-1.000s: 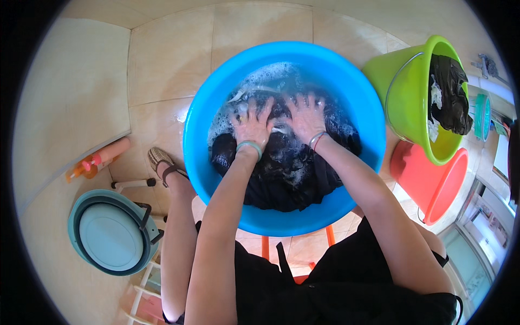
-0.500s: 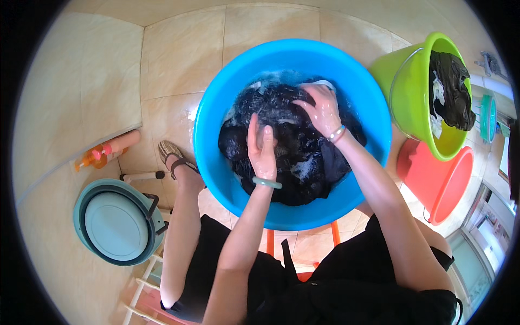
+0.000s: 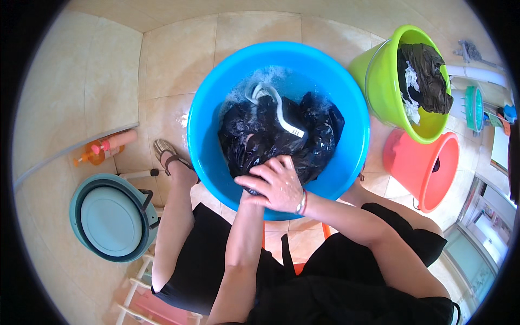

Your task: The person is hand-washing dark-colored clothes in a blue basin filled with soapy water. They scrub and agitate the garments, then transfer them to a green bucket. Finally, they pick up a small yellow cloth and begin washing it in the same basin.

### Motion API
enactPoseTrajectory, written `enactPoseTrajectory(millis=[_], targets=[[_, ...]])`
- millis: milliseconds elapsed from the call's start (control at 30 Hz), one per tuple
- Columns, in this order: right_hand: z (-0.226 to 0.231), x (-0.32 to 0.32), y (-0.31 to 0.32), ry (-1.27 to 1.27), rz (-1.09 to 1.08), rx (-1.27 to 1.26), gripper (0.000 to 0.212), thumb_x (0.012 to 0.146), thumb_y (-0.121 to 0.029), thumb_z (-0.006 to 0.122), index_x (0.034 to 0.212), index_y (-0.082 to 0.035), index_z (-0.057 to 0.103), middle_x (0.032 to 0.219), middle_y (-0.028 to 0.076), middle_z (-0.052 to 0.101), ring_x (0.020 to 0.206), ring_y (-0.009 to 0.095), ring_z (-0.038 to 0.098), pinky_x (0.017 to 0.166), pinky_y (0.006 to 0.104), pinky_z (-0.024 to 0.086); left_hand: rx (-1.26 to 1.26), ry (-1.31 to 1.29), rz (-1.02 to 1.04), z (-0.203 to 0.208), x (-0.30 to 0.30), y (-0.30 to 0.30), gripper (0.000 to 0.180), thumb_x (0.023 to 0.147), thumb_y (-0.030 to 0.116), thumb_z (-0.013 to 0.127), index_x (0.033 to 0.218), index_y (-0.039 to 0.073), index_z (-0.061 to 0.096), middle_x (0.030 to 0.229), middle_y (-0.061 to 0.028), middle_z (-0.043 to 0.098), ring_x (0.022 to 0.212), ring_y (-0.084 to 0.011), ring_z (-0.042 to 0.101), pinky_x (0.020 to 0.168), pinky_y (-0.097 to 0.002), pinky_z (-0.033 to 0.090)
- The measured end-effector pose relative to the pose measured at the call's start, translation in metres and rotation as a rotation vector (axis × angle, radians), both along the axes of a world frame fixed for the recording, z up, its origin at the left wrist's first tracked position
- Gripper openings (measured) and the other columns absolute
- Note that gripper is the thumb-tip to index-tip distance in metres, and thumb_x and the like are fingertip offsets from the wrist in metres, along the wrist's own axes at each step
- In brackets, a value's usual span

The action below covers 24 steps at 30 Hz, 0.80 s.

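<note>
Wet black clothing [image 3: 276,122] lies bunched in soapy water inside a large blue tub [image 3: 196,108]. On top of it curls a white band [image 3: 281,114] with dark marks at one end, seemingly part of the garment. My right hand [image 3: 276,184] rests at the near side of the heap, fingers spread over the cloth and across my left wrist. Only the wrist end of my left hand [image 3: 253,199] shows; its fingers are hidden under the right hand and the black clothing.
A green bucket [image 3: 374,81] with black plastic and white scraps stands right of the tub, beside a red bucket [image 3: 414,168]. At left are a grey-blue basin [image 3: 114,225], an orange bottle [image 3: 95,154] and a pink bottle [image 3: 120,140]. An orange-legged stand [image 3: 326,230] shows below the tub.
My hands were apart over the spread clothing; now they overlap at the tub's near side. The clothing is bunched up, and the white band now lies across its top.
</note>
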State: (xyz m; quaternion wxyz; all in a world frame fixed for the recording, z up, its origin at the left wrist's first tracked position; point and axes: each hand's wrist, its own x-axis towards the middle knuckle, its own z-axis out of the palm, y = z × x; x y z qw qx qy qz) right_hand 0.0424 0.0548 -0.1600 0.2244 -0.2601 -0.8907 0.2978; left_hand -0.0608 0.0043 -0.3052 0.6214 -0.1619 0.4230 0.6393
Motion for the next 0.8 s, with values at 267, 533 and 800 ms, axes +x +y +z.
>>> enactPoseTrajectory(millis=[267, 533, 800], targets=[[-0.082, 0.027, 0.083, -0.284, -0.324, -0.073, 0.020, 0.094, -0.027, 0.057, 0.081, -0.012, 0.057, 0.069, 0.013, 0.063, 0.065, 0.032, 0.064, 0.054, 0.0430, 0.052, -0.153, 0.011, 0.118, 0.091, 0.022, 0.009, 0.030, 0.097, 0.012, 0.040, 0.118, 0.005, 0.061, 0.114, -0.0084, 0.066, 0.106, -0.0222, 0.061, 0.095, -0.0337, 0.049], [-0.009, 0.031, 0.006, -0.044, 0.345, 0.207, 0.034, 0.086, -0.045, 0.063, 0.074, -0.015, 0.055, 0.070, 0.001, 0.052, 0.069, 0.016, 0.053, 0.068, 0.0339, 0.037, -0.393, 1.511, -0.612, 0.083, -0.046, -0.022, 0.034, 0.087, 0.041, 0.067, 0.101, 0.011, 0.073, 0.129, -0.0206, 0.057, 0.127, -0.0352, 0.047, 0.104, -0.0457, 0.039], [-0.041, 0.086, -0.028, -0.064, 0.435, -0.286, 0.024, 0.077, -0.018, 0.066, 0.101, -0.013, 0.065, 0.105, 0.006, 0.061, 0.109, 0.023, 0.054, 0.093, 0.0429, 0.043, -0.284, 1.735, -1.452, 0.106, 0.025, 0.013, 0.068, 0.072, 0.058, 0.073, 0.117, 0.009, 0.063, 0.122, -0.0115, 0.058, 0.117, -0.0321, 0.055, 0.100, -0.0481, 0.041]])
